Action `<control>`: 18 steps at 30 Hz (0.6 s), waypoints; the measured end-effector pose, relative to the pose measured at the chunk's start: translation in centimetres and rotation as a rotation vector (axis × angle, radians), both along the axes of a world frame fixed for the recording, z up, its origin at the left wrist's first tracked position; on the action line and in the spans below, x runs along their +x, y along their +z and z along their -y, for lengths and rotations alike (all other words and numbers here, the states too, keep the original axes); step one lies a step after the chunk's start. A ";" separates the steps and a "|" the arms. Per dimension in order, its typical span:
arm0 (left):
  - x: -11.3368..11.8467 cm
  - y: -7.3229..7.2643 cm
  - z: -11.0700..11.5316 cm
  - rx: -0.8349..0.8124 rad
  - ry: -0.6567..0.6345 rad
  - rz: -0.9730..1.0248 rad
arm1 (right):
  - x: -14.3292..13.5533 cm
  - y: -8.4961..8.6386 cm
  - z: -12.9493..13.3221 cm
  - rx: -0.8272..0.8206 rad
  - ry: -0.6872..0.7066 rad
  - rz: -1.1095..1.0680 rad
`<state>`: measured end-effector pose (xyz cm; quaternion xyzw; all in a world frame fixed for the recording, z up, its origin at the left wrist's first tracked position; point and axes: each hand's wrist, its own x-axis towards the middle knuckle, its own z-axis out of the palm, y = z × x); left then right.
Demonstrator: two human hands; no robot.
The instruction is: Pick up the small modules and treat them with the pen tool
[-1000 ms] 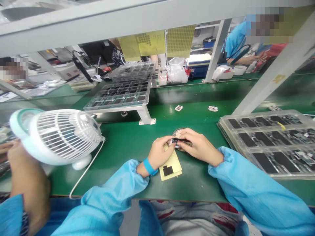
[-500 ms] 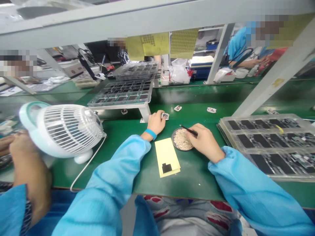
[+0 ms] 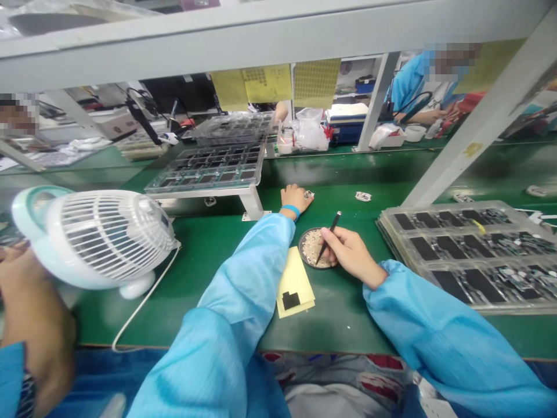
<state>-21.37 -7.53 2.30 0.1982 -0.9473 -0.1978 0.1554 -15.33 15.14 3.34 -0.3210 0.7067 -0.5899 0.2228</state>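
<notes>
My left hand [image 3: 296, 198] reaches to the far part of the green bench, its fingers closed at a small white part [image 3: 308, 195]. A blue band circles that wrist. My right hand [image 3: 343, 247] grips black tweezers [image 3: 329, 237], whose lower end points into a round dish [image 3: 310, 247] of small pale pieces. Left of and nearer than the dish lies a yellow paper pad [image 3: 298, 278] with a black piece [image 3: 290, 300] on it. Another small white part [image 3: 362, 197] rests farther right on the bench.
A white fan [image 3: 108, 232] stands left, its cable curving forward, beside another person's arm [image 3: 35, 313]. Clear trays [image 3: 470, 255] of parts are stacked right. More trays [image 3: 213, 162] sit on a raised stand. A slanted post [image 3: 470, 148] rises right; a beam crosses above.
My left hand has moved farther forward and right, from one small white part to another. My right hand has turned the tweezers from nearly level to steep, lower end in the dish. The view has shifted slightly.
</notes>
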 end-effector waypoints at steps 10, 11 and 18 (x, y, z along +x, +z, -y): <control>15.0 0.3 -3.5 1.127 -0.183 -0.146 | 2.4 -0.9 0.0 -0.002 0.272 0.148; 16.5 0.2 -3.5 1.257 -0.166 -0.145 | 2.7 -1.1 0.0 0.005 0.287 0.147; 19.5 0.4 -3.1 1.322 -0.268 -0.077 | 4.0 -1.9 0.1 0.087 0.359 -0.008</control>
